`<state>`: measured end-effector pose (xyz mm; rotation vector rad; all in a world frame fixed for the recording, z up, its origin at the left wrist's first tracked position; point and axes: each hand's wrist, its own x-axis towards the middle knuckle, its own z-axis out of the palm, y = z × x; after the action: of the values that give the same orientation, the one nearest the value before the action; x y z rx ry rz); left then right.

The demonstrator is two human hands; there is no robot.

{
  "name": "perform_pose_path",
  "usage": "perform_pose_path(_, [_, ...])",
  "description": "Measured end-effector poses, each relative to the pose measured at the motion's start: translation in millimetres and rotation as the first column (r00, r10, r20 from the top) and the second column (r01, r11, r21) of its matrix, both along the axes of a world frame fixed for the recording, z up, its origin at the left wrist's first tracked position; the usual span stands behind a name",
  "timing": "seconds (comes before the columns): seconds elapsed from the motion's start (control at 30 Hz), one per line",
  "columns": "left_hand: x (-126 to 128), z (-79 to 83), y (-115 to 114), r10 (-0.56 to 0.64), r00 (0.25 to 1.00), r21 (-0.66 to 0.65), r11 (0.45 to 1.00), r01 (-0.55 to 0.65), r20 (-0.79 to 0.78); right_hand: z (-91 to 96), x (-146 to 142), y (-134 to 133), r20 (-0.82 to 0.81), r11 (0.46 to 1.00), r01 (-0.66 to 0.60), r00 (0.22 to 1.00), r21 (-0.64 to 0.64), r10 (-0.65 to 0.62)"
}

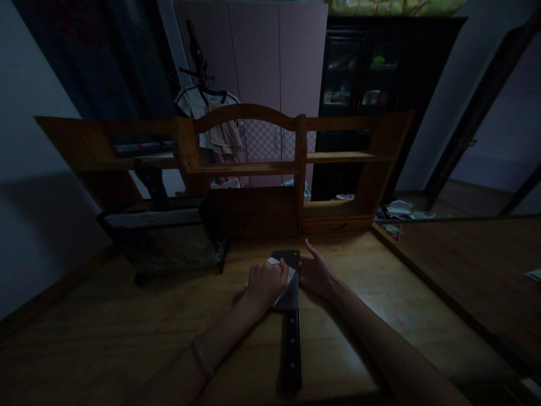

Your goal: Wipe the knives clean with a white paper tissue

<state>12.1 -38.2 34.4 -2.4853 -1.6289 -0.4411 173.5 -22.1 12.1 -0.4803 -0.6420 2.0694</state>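
A cleaver (291, 316) lies flat on the wooden desk (127, 338), its black handle toward me and its blade pointing away. My left hand (267, 280) is closed on a white cloth (282, 282) and presses it on the blade. My right hand (315, 272) rests at the blade's right edge, fingers partly stretched out with one pointing up and away; it holds nothing that I can see.
A wooden shelf unit (253, 169) stands along the back of the desk. A dark stand or rack (160, 225) sits at the back left. Behind are a pink wardrobe (270, 67), hanging clothes (215, 121) and a dark glass cabinet (363, 84). The room is dim.
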Motion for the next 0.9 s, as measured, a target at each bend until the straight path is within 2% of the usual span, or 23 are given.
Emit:
perform_pose_path(0.1, [-1,3.0,1,0.032,0.998,-0.022,0.999,-0.033,-0.045,1.0,0,1,-0.020,1.000,-0.007,1.000,-0.013,0.007])
perform_pose_path(0.2, [-3,-0.6,7,0.005,0.994,-0.030,1.000,-0.009,-0.105,1.6,-1,1,-0.025,1.000,-0.011,1.000,-0.010,0.011])
perform_pose_path(0.3, [-6,-11.4,16,-0.051,0.988,-0.021,0.999,0.049,-0.143,1.8,-1,1,-0.012,1.000,-0.011,1.000,-0.003,0.011])
perform_pose_path(0.43, [-10,-28.7,25,-0.188,0.968,0.028,0.980,0.195,-0.169,1.8,-1,1,-0.012,1.000,-0.006,1.000,-0.001,0.006])
perform_pose_path(0.53, [-12,-39.3,29,-0.296,0.952,0.045,0.953,0.301,-0.082,1.9,-1,1,-0.012,1.000,0.002,1.000,-0.006,-0.002])
perform_pose_path(0.67, [-12,-46.4,33,-0.320,0.936,0.030,0.947,0.319,0.149,3.2,-3,0,0.031,1.000,0.024,0.999,0.013,-0.024])
perform_pose_path(0.8, [-12,-42.6,33,-0.338,0.894,-0.039,0.930,0.365,0.294,4.3,-5,-2,0.050,0.998,0.030,0.998,0.049,-0.033])
perform_pose_path(0.9, [-11,-33.7,34,-0.419,0.839,-0.081,0.878,0.472,0.347,4.2,-5,-3,0.066,0.996,0.032,0.997,0.081,-0.037])
